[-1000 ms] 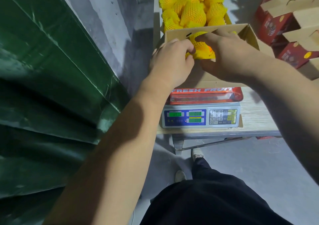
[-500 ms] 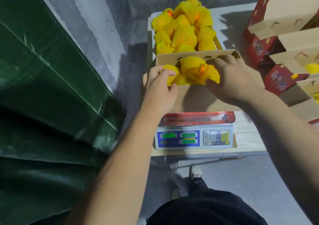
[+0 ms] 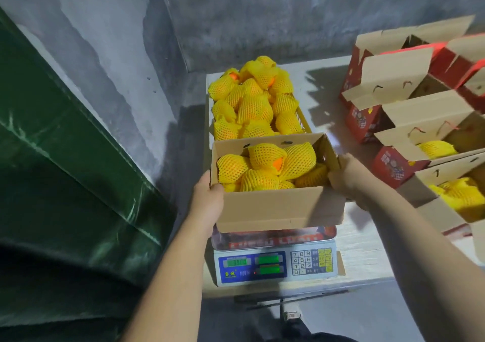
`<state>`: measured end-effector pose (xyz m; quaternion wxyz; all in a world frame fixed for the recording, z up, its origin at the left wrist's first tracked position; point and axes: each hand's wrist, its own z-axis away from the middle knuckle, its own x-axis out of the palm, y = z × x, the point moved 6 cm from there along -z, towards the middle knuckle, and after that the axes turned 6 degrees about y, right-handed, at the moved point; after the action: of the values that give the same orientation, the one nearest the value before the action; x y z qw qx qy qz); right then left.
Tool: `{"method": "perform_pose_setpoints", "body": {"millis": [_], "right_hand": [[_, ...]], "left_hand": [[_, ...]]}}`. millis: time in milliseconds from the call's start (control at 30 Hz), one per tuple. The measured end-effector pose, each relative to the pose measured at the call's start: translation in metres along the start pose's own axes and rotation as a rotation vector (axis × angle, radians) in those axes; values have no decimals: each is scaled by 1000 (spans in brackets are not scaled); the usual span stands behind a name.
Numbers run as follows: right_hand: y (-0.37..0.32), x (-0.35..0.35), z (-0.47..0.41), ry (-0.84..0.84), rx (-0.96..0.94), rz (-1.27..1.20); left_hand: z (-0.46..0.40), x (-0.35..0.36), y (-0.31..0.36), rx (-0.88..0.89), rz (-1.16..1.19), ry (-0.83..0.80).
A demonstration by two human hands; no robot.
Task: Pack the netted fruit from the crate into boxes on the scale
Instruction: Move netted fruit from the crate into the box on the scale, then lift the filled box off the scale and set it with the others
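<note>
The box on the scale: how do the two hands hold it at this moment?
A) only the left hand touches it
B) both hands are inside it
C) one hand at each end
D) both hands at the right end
C: the left hand grips the left end of the box and the right hand the right end.

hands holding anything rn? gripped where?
Both hold the box of netted fruit over the scale: left hand grips its left end, thumb over the rim; right hand grips its right end.
</note>
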<state>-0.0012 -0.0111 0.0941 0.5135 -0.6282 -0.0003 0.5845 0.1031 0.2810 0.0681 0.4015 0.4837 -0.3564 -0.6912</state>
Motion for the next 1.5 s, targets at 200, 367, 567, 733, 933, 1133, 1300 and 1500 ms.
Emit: {"method": "perform_pose_setpoints", "body": {"millis": [200,367,567,733,933,1133,1300,1500], "right_hand": [[19,2,8,-24,43,-124],[42,-5,27,21,1,-149],[34,-26,50,73,-89,-175],[31,-66,82,141,-147,-243],[71,-121,145,301,-101,-344],[145,-175,200,430,90,-384],[208,-236,240,474,190,-373],[285,-332,278,547,247,-260]], "left_hand": [[-4,-5,-1,64,-43,-67],[18,-5,-13,87,-50,-118],[41,-18,2,186,-65,-101],[63,-20,43,333,-37,-112],[94,17,73,424,-24,-231],[129,95,99,489,-67,-383],[174,182,124,495,-99,-504],[247,295,168,520,-117,-693]]}}
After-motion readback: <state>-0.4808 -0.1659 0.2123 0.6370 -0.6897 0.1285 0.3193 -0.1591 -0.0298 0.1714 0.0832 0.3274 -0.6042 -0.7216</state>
